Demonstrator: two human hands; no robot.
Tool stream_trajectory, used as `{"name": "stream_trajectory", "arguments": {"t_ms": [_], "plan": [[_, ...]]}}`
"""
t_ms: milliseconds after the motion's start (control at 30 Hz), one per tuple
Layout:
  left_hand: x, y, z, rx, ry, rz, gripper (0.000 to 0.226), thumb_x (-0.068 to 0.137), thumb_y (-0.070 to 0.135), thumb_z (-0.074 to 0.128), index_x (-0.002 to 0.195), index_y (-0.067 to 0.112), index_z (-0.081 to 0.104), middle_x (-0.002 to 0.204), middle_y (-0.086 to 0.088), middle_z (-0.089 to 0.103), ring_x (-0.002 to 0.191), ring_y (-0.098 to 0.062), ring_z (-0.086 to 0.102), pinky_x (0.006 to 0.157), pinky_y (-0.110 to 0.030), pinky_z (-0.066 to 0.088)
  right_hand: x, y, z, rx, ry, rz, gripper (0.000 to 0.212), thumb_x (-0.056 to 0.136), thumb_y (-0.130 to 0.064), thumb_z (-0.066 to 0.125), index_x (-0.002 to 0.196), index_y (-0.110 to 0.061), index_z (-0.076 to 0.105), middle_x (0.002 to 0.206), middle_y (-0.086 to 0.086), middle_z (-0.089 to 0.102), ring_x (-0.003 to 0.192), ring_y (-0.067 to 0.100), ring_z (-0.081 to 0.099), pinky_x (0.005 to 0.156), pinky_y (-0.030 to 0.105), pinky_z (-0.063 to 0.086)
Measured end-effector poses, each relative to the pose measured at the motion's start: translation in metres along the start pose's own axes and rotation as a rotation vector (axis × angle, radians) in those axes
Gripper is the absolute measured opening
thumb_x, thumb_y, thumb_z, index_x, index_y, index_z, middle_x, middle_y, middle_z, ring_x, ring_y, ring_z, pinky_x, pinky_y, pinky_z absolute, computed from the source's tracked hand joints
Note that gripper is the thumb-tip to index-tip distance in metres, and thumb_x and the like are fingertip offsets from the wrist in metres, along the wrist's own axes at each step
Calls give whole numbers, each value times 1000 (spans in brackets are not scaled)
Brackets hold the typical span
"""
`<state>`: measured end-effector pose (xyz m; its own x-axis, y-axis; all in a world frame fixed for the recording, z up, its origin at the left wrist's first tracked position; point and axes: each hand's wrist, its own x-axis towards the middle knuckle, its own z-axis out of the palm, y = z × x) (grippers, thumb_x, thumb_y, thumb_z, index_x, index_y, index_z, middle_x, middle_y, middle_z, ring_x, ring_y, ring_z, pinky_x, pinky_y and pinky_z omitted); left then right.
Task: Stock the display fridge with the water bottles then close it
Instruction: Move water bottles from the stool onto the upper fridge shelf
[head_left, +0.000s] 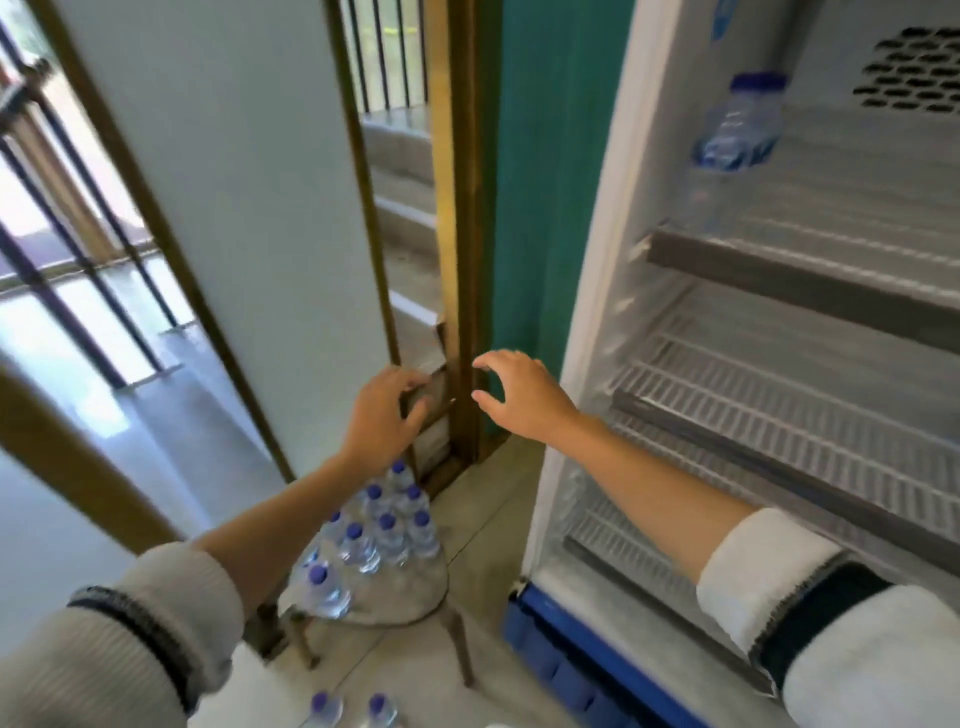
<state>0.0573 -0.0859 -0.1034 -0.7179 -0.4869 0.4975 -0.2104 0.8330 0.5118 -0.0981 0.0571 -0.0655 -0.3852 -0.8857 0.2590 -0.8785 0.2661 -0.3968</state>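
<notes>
- Your left hand (387, 415) is out in front of you, above the pack (371, 566) of bottles; its fingers are loosely curved and spread, and they hold nothing.
- Your right hand (519, 397) is beside it, just left of the fridge (587, 291) edge, with thumb and fingers apart in a wide, relaxed curl, also empty.
- The two hands are near each other but do not touch.
- Both forearms are bare, with pale sleeves (130, 639) pushed up toward the elbows, each with a dark band.
- The fridge stands open on your right, its wire shelves (779, 426) showing at several levels.
- One bottle (732, 140) with a blue cap stands upright on the upper shelf, near the left wall of the fridge.
- The pack, wrapped in clear film with purple-blue caps up, sits on a stool (460, 639) below your left arm, just left of the fridge base.
- Two more caps (353, 706) show at the bottom edge of the view, near your left sleeve; you cannot tell what they rest on.
- A blue strip (587, 660) runs along the bottom front of the fridge.
- A white door (223, 182) with a brown frame stands to the left, and a teal wall (550, 171) lies between it and the fridge.
</notes>
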Motion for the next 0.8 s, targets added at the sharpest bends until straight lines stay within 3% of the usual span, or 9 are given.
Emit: {"name": "stream_trajectory", "arguments": {"t_ms": [100, 167, 267, 400, 533, 633, 800], "plan": [[-50, -50, -17, 53, -103, -120, 19, 88, 14, 66, 106, 15, 67, 102, 1, 62, 92, -9, 56, 85, -28, 46, 1, -19, 57, 109, -145, 67, 41, 92, -30, 61, 128, -13, 54, 123, 6, 61, 113, 23, 58, 96, 40, 47], [-83, -77, -26, 87, -170, -225, 18, 89, 16, 64, 107, 14, 67, 104, 1, 61, 90, -11, 57, 83, -23, 43, 0, -32, 94, 159, -223, 133, 41, 92, -29, 61, 129, -14, 54, 124, 5, 61, 113, 21, 58, 94, 36, 50], [-128, -109, -34, 106, -214, -389, 16, 88, 14, 64, 103, 14, 68, 102, -1, 62, 84, -15, 61, 77, -26, 48, -4, -45, 148, 214, -316, 215, 41, 91, -26, 63, 128, -11, 55, 118, 6, 63, 107, 21, 61, 88, 31, 51], [-181, -147, -31, 105, -258, -590, 17, 86, 16, 66, 103, 13, 70, 102, -3, 65, 88, -18, 63, 74, -22, 42, -10, -55, 208, 265, -439, 289, 38, 90, -22, 63, 124, -6, 56, 112, 9, 63, 104, 23, 61, 84, 29, 48], [-215, -176, -14, 86, -309, -719, 18, 89, 17, 64, 106, 16, 68, 104, 1, 60, 86, -12, 59, 71, -15, 42, -9, -54, 259, 251, -517, 346, 40, 91, -21, 61, 128, -7, 53, 112, 10, 62, 103, 24, 60, 84, 31, 48], [-229, -202, 8, 39, -296, -839, 19, 90, 18, 62, 108, 16, 67, 109, -2, 61, 95, -18, 62, 82, -28, 52, -4, -50, 294, 226, -562, 364, 46, 92, -23, 60, 134, -8, 48, 121, 11, 59, 107, 25, 58, 86, 34, 50], [-243, -234, 53, -9, -291, -986, 31, 85, 17, 66, 115, 10, 61, 114, -6, 60, 103, -21, 57, 88, -31, 48, 10, -45, 348, 192, -552, 359, 47, 91, -23, 60, 134, -10, 46, 128, 11, 58, 113, 28, 57, 86, 34, 49]]}}
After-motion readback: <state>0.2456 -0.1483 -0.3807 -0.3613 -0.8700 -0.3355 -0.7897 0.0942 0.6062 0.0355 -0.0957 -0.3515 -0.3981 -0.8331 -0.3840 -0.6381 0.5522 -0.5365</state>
